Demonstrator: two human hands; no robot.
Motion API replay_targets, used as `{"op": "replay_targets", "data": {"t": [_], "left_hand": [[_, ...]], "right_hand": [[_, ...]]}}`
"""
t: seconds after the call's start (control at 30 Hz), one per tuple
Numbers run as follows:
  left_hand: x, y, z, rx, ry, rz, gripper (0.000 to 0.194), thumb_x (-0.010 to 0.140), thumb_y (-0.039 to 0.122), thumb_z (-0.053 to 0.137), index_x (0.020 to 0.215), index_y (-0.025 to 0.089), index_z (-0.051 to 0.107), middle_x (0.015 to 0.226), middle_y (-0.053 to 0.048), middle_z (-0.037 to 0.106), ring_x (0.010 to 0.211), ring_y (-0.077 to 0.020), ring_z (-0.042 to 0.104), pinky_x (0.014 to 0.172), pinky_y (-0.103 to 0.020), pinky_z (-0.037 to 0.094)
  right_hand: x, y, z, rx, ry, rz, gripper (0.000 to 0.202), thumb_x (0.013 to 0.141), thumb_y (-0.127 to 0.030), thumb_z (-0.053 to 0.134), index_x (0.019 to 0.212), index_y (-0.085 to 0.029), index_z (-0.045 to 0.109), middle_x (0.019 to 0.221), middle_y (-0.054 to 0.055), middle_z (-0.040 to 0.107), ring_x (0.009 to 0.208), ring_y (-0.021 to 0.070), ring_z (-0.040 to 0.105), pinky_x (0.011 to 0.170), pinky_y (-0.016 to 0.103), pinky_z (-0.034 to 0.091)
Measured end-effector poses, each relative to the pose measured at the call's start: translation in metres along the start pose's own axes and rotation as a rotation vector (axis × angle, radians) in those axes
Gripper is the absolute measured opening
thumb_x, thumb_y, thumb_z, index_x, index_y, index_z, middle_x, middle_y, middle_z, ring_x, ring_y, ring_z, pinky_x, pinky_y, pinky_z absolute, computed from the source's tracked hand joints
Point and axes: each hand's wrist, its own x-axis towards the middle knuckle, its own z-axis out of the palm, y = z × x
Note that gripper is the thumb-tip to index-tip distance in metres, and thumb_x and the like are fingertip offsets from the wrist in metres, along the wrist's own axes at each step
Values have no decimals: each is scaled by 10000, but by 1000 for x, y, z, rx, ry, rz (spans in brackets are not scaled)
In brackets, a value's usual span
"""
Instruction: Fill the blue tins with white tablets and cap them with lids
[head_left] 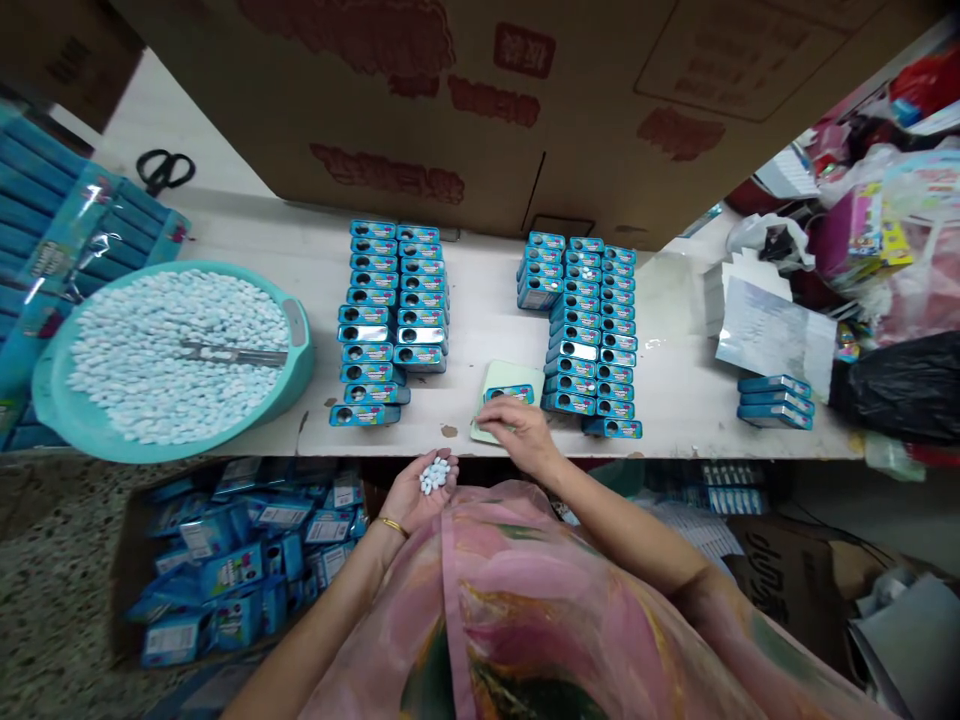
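The left hand is palm up just off the near edge of the worktop, its grip unclenched and cupped under a small pile of pale blue-white pellets. The right hand reaches over the near edge, thumb and fingertips drawn close together beside a small blue tin on a pale green tray; I cannot tell whether its grip has anything pinched in it.

To the left of the tray, two columns of blue tins run from near to far. To its right stands a larger group of matching tins, a few loose pellets lying on top at its far part. At the left of the worktop, a turquoise tub is full of the same pellets, with metal tongs lying on them. Black scissors lie beyond the tub, and a large cardboard box stands at the far side. At the right, three flat blue packs are stacked near a black plastic bag. Below the worktop on the left, an open carton holds blue packets.
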Motion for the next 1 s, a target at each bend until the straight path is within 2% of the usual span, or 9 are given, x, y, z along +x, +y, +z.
{"op": "replay_targets", "data": {"t": [0.07, 0.17, 0.33, 0.47, 0.6, 0.67, 0.73, 0.87, 1.0], "left_hand": [[1, 0, 3, -4, -20, 0, 211, 801, 151, 388, 752, 85, 582, 655, -88, 623, 594, -138, 607, 510, -218, 509], [0, 1, 9, -6, -14, 17, 216, 803, 143, 381, 763, 79, 584, 670, -100, 633, 640, -153, 618, 550, -232, 519], [-1, 4, 11, -14, 12, 31, 214, 802, 142, 382, 759, 81, 583, 660, -95, 637, 649, -155, 620, 568, -246, 523], [-1, 2, 8, -9, 3, 40, 207, 797, 143, 389, 767, 84, 585, 668, -95, 638, 657, -156, 619, 573, -248, 519], [2, 2, 10, -27, -32, 31, 214, 801, 174, 391, 792, 88, 587, 713, -105, 638, 694, -166, 614, 587, -266, 515], [3, 3, 12, -36, -65, 21, 210, 800, 183, 395, 778, 94, 584, 716, -101, 630, 668, -157, 605, 526, -240, 498], [2, 4, 12, -44, -101, 13, 196, 796, 178, 404, 745, 97, 575, 692, -89, 609, 604, -130, 580, 427, -186, 440], [-3, 9, 4, -81, -121, 11, 190, 794, 169, 405, 696, 100, 552, 658, -67, 558, 520, -80, 508, 350, -140, 334], [-11, 14, -10, -121, -44, 67, 201, 803, 167, 384, 692, 105, 540, 659, -56, 539, 506, -69, 479, 350, -141, 324]], "right_hand": [[-1, -10, 5, 53, -50, -6, 89, 743, -149, 542, 741, -176, 627, 741, 16, 607, 733, 103, 560, 700, 236, 452], [3, -14, -2, 63, 56, 31, 87, 737, -145, 550, 752, -183, 627, 751, 12, 606, 752, 106, 559, 717, 245, 450], [8, 1, -27, 31, 192, 70, 102, 724, -126, 558, 767, -189, 626, 757, 6, 586, 749, 104, 553, 702, 237, 445], [4, 7, -21, -11, 194, 73, 95, 739, -141, 545, 764, -187, 624, 751, 8, 588, 743, 105, 555, 693, 237, 447], [-3, 3, -6, -140, -49, 5, 127, 776, -203, 515, 851, -199, 617, 848, 22, 614, 819, 116, 556, 758, 257, 442], [-6, 6, -7, -347, -217, -34, 227, 765, -247, 536, 985, -207, 582, 1043, 46, 573, 977, 153, 501, 856, 307, 396], [-6, 16, -16, -646, -274, 18, 392, 735, -257, 572, 1116, -199, 505, 1203, 76, 467, 1105, 215, 394, 917, 377, 331], [5, 37, -26, -997, -348, 159, 400, 770, -190, 499, 1167, -175, 448, 1115, 89, 506, 1009, 224, 418, 847, 350, 369], [33, 33, 4, -1035, -438, 12, 324, 802, -241, 451, 1114, -154, 471, 1023, 89, 519, 934, 215, 420, 793, 309, 391]]}}
